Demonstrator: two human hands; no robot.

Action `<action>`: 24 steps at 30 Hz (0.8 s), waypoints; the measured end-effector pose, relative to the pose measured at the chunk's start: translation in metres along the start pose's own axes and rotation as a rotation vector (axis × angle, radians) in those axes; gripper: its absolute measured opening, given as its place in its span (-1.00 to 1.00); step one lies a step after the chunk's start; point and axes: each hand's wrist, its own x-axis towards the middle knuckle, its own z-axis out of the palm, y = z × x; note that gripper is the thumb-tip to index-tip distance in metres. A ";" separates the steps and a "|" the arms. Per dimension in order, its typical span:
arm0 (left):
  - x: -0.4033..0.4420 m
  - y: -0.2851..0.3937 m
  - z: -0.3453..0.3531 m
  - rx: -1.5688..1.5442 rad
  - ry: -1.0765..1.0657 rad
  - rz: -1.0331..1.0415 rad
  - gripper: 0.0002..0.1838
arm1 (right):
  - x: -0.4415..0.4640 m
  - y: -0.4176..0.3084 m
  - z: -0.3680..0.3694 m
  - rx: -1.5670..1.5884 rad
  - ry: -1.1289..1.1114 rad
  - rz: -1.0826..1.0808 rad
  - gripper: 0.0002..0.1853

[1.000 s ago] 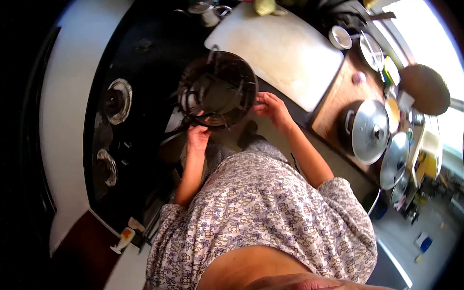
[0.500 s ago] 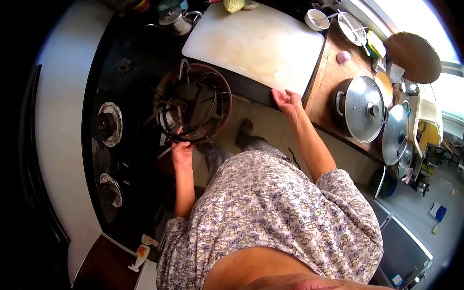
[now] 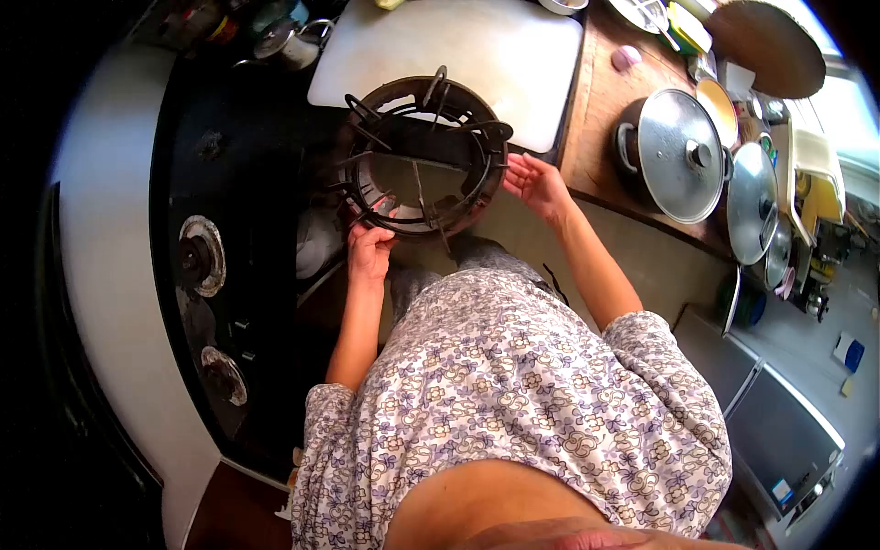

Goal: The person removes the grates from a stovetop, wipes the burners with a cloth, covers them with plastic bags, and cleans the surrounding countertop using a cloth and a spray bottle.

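step: seemingly holding up burner ring (image 3: 496, 170), nearside of white board (image 3: 522, 73) | left hand (image 3: 369, 252): fingers clamped on rim | right hand (image 3: 541, 186): fingers spread, contact unclear | next: probably calls for steady two-handed support

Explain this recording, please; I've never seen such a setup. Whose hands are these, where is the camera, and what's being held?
There is no machine: these are one person's bare hands, seen from a camera on their head, looking forward and down. The left hand grips the near edge of a dark, pronged metal ring. The right hand is open at its other side; whether it touches is unclear. A black stove lies to the left. Ahead is a white board; to the right, a lidded pot stands on a wooden counter.
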 end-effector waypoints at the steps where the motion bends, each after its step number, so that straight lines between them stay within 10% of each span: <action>1: 0.002 -0.003 0.005 0.019 -0.005 -0.003 -0.35 | -0.009 0.003 -0.006 -0.056 -0.025 0.003 -0.66; 24: 0.099 -0.031 0.112 0.158 -0.181 -0.163 -0.40 | -0.057 -0.028 -0.008 -0.091 0.205 -0.429 -0.63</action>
